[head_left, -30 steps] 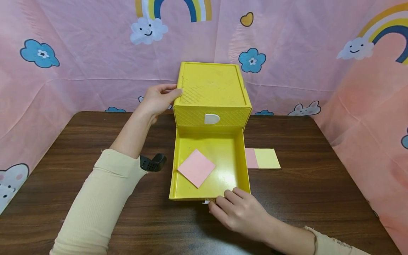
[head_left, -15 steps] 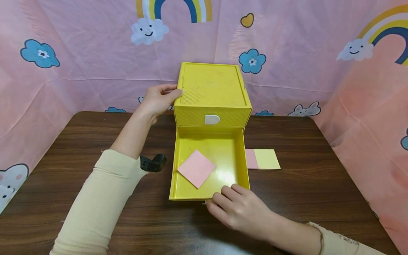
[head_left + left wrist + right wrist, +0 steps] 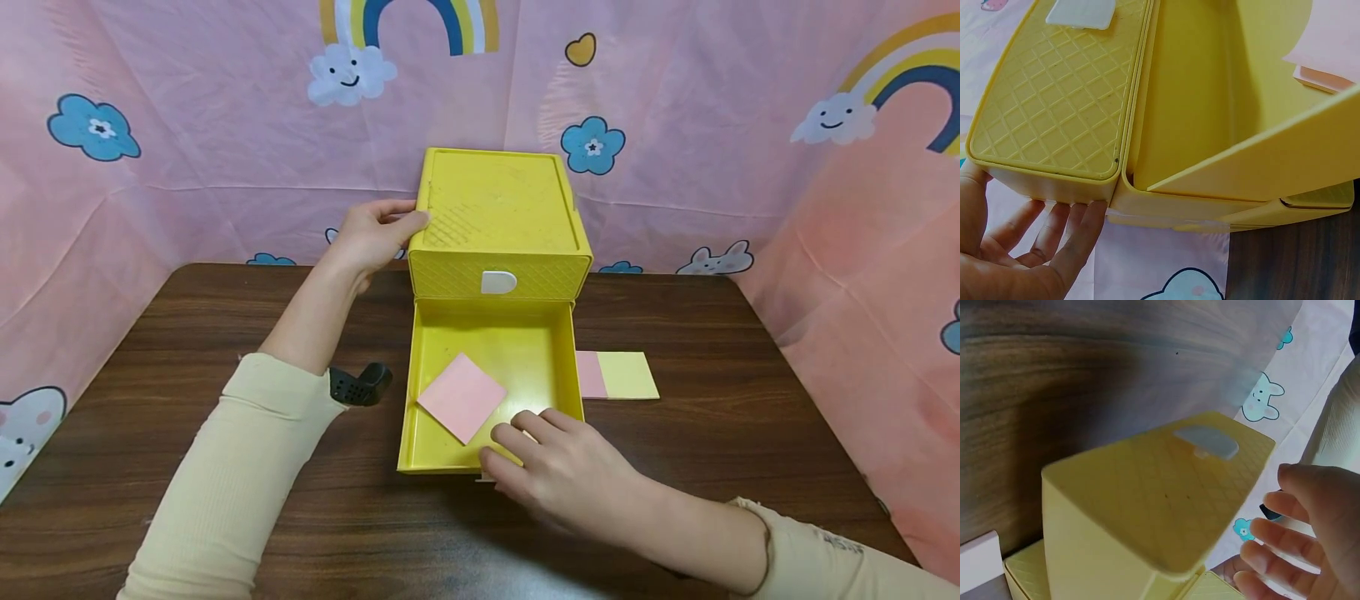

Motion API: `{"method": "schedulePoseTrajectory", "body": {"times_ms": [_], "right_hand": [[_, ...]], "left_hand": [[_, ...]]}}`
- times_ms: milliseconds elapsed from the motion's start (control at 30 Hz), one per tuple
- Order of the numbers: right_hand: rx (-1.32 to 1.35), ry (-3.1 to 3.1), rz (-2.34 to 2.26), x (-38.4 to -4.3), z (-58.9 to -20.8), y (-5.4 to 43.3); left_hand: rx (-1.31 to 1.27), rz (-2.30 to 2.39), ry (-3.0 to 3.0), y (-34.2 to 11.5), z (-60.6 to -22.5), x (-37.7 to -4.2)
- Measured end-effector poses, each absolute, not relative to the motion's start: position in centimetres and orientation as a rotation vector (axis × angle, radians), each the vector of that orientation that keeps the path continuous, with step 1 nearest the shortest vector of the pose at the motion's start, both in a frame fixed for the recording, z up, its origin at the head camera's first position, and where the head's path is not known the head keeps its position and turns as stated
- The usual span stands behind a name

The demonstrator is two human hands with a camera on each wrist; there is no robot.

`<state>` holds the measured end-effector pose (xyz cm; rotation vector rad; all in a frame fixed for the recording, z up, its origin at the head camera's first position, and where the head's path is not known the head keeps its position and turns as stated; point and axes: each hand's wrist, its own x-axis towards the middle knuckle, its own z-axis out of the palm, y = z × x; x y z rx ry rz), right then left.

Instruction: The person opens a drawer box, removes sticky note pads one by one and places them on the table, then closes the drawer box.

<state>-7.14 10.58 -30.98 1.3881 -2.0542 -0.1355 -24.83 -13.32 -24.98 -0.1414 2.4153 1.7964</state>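
Note:
A yellow plastic drawer box (image 3: pixel 498 200) stands on the table, with a drawer (image 3: pixel 536 342) pulled out below its top one. Inside that drawer a pink sticky note pad (image 3: pixel 462 398) lies turned like a diamond. My left hand (image 3: pixel 371 237) rests on the box's left side, thumb at the top edge. In the left wrist view its straight fingers (image 3: pixel 1054 228) press against the side wall. Over the drawer's front rim hovers my right hand (image 3: pixel 566 475), holding nothing. The right wrist view shows its loosely bent fingers apart from the drawer front and its white handle (image 3: pixel 1210 440).
Right of the drawer, a pink pad (image 3: pixel 591 375) and a yellow pad (image 3: pixel 632 375) of sticky notes lie side by side on the dark wooden table (image 3: pixel 720 467). A pink patterned cloth (image 3: pixel 675 200) hangs behind and around. Another yellow tier (image 3: pixel 1322 195) shows beneath the drawer.
My right hand has risen from the drawer's front rim and shifted slightly left and inward, its fingers loosening. The left hand, box, drawer and note pads have not moved.

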Motion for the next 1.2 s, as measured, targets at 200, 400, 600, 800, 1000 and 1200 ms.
{"method": "schedulePoseTrajectory", "body": {"times_ms": [200,400,600,800,1000,1200], "right_hand": [[1.383,-2.149,-0.184,-7.5,-30.3,10.6],[1.385,-2.246,-0.237,-8.1,-29.6,10.3],[1.408,-2.343,-0.248,-8.9,-29.0,10.0],[1.418,-2.384,-0.271,-9.6,-28.4,9.4],[1.427,-2.432,-0.324,-10.4,-28.0,8.8],[1.427,-2.454,-0.394,-11.1,-27.7,8.2]], "left_hand": [[-0.146,1.803,2.404,-13.3,-24.9,-24.8],[-0.145,1.815,2.4,-13.3,-24.9,-24.8],[-0.144,1.803,2.416,-13.3,-25.0,-24.8],[-0.14,1.804,2.415,-13.3,-24.9,-24.8],[-0.122,1.824,2.402,-13.3,-25.0,-24.8],[-0.133,1.834,2.403,-13.2,-25.0,-24.8]]}}
